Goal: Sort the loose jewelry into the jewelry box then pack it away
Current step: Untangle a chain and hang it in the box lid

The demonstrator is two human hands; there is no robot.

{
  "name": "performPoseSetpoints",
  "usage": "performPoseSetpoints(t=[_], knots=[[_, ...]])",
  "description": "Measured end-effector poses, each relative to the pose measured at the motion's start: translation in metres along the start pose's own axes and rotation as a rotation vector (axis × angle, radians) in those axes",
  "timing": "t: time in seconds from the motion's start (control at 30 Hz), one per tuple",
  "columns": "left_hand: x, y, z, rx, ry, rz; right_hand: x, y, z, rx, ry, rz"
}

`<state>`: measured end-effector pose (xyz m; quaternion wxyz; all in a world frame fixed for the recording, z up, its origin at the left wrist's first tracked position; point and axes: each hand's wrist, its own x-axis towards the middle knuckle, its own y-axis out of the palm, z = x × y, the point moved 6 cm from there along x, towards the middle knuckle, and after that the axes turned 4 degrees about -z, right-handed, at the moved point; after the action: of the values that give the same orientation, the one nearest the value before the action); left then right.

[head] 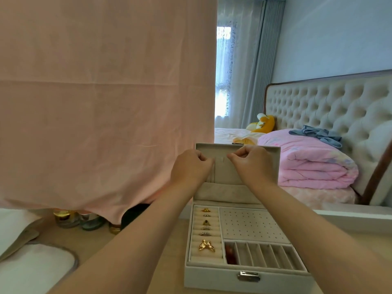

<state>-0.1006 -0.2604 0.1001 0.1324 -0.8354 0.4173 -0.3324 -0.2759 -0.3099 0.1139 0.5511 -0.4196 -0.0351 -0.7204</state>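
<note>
A grey jewelry box (212, 276) stands open on the table, its lid (274, 166) upright. Several rings (205, 228) sit in the ring rolls at the left, with a gold butterfly ring (206, 246) lowest. A reddish piece (230, 253) lies in the first narrow slot, beside a perforated earring panel (250, 225). My left hand (191, 168) and my right hand (254, 166) are raised in front of the lid's inner panel, fingers curled, fingertips pinched near a small tab (221, 159). Whatever they pinch is too fine to see.
A pink cloth (106, 102) hangs at the left, over small jars (65, 218) at the table's back. A white pad (31, 268) lies at the lower left. Behind the box is a bed with a folded pink quilt (314, 162) and a tufted headboard (339, 107).
</note>
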Motion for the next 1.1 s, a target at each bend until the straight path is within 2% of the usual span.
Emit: performPoseSetpoints(t=[0.23, 0.47, 0.57, 0.63, 0.77, 0.9, 1.1], knots=[[0.011, 0.019, 0.000, 0.122, -0.023, -0.061, 0.009, 0.020, -0.013, -0.003, 0.082, -0.110], [0.002, 0.026, 0.005, 0.255, 0.013, -0.063, -0.001, 0.024, -0.014, -0.095, 0.098, 0.013], [-0.008, 0.027, 0.006, 0.207, -0.012, 0.002, -0.013, 0.026, -0.015, -0.038, 0.163, 0.152], [-0.014, 0.027, 0.006, 0.093, -0.040, 0.093, -0.024, 0.029, -0.017, 0.041, 0.238, 0.296], [-0.029, 0.029, 0.008, -0.118, -0.082, 0.239, -0.058, 0.032, -0.016, 0.278, 0.504, 0.555], [-0.045, 0.028, 0.008, -0.222, -0.061, 0.294, -0.070, 0.030, -0.015, 0.489, 0.585, 0.544], [-0.064, 0.034, 0.007, -0.209, 0.069, 0.482, -0.068, 0.028, -0.018, 0.532, 0.558, 0.488]])
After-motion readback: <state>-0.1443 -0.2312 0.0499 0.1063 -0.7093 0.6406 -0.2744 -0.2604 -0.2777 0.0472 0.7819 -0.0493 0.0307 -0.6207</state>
